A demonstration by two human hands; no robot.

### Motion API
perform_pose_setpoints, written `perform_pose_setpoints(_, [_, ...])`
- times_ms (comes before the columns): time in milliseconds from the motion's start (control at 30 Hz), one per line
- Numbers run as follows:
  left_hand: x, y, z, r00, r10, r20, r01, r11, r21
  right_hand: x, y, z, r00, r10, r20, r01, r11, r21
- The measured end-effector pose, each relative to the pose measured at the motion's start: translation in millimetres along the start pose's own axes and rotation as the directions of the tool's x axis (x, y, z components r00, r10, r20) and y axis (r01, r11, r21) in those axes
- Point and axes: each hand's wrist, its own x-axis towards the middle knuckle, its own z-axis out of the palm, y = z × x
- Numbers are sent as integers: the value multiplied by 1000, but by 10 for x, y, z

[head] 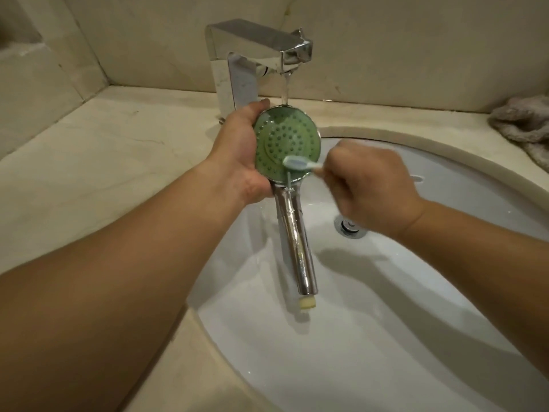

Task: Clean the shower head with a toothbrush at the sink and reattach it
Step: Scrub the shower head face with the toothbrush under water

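While water runs, toothbrush scrubs shower head.

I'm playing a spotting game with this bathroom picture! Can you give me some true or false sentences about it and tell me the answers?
1. The left hand holds the round green-faced chrome shower head by its head. True.
2. The square chrome tap is turned off. False: water runs from it onto the top edge of the shower head.
3. The right hand holds the pale blue and white toothbrush with its bristles on the green face. True.
4. The shower head lies at the bottom of the white oval sink. False: it is held up over the sink.
5. A crumpled grey cloth lies inside the sink. False: it is on the beige counter, at the right.
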Motion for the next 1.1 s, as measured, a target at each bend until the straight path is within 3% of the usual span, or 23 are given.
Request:
perform_pose_setpoints(33, [4,4,0,1000,8,-7,-8,1000,-4,-6,-5,11,1000,-20,8,20,1000,5])
perform_pose_setpoints(133, [31,24,-19,999,31,-37,-32,999,-22,58,67,-14,989,139,-50,-138,990,16])
perform_pose_setpoints(267, [42,28,-27,999,31,-37,-32,999,-19,-45,-3,63,1000,17,18,-18,1000,22])
perform_pose_setpoints(400, [58,41,-29,998,28,-62,-29,999,-29,16,79,22,983,176,-50,-175,984,24])
perform_pose_setpoints(533, [70,36,-17,997,40,-69,-41,999,-15,-28,-9,51,999,44,11,-44,999,7])
perform_pose_setpoints(633, [94,36,-19,997,40,-59,-40,999,-8,64,71,-3,972,232,-47,-231,973,23])
perform_pose_setpoints(767, [115,15,-4,999,27,-36,-27,1000,6,14,-41,40,993,119,-1,-119,993,13])
perform_pose_setpoints(867, [140,7,4,999,35,-32,-35,999,-1,116,-4,-4,938,346,-20,-344,936,70])
perform_pose_setpoints(1000, [155,4,18,999,34,-7,-34,999,10,70,-128,44,975,221,13,-221,974,48])
perform_pose_setpoints(1100, [166,-2,20,999,40,-6,-40,998,40,150,-52,-4,907,421,0,-419,902,107])
